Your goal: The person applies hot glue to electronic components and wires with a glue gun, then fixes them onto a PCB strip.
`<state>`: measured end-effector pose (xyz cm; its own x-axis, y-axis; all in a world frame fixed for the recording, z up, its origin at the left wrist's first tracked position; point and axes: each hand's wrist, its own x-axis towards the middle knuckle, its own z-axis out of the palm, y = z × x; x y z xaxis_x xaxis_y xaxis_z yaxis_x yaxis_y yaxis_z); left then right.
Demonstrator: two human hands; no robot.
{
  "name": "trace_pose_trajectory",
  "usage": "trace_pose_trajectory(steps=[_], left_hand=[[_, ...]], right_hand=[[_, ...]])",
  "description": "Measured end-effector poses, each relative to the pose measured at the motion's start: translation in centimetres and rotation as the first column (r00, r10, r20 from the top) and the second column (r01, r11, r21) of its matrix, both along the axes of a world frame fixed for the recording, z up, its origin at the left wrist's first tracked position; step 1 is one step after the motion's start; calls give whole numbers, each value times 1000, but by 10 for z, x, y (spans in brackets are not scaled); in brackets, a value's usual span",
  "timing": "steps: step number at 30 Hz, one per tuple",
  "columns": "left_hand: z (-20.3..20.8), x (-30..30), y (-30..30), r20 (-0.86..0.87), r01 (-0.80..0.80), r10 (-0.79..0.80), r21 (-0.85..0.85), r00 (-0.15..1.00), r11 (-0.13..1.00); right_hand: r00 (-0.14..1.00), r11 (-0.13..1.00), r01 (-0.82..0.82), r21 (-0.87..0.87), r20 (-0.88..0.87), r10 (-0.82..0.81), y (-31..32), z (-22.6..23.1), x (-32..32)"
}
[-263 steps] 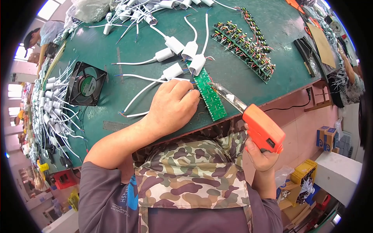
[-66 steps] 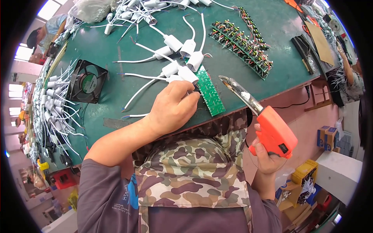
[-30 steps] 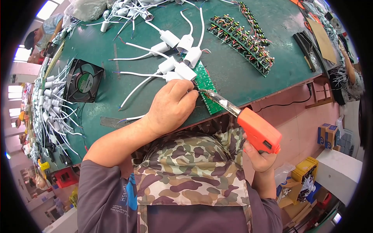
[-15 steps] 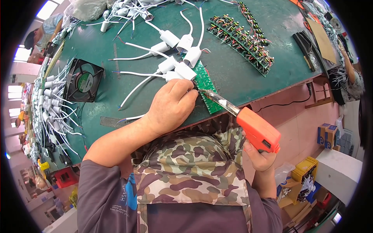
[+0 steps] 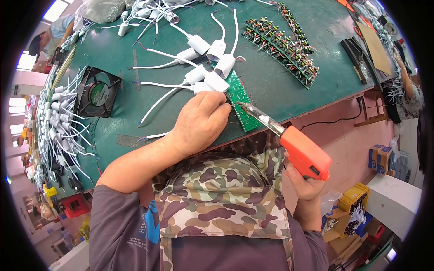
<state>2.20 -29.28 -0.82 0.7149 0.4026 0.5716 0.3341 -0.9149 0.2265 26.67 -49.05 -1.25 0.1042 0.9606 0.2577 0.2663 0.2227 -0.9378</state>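
In my right hand (image 5: 304, 184) is an orange soldering gun (image 5: 306, 151), its metal barrel pointing up and left. The tip is just over a green circuit board (image 5: 238, 92) lying near the table's front edge. My left hand (image 5: 199, 122) is closed, fingers pinched together beside the board's left edge; what they grip is hidden. Right beyond its knuckles sits a white lamp holder (image 5: 216, 81) with a cable. Several similar holders with white cables lie around it, one white holder (image 5: 224, 65) resting at the board's far end.
A black fan (image 5: 97, 92) stands on the green table at left, next to a heap of white cabled holders (image 5: 58, 119). Rows of populated circuit boards (image 5: 282, 49) lie far right. More holders (image 5: 149, 13) cover the far edge. Other people are at both sides.
The soldering gun has shifted slightly right and down with my right hand, its tip moving away from my left fingers. My left hand stays in place.
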Motion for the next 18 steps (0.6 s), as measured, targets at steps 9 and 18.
trace_pose_trajectory(steps=[9,18], left_hand=[[1,-1,-1,3,-1,1,-15,1000,1000],[0,-2,-2,9,1,0,-45,1000,999]], right_hand=[[1000,999,19,-37,15,-18,-1,-2,-1],[998,1000,3,9,60,-4,2,1,-2]])
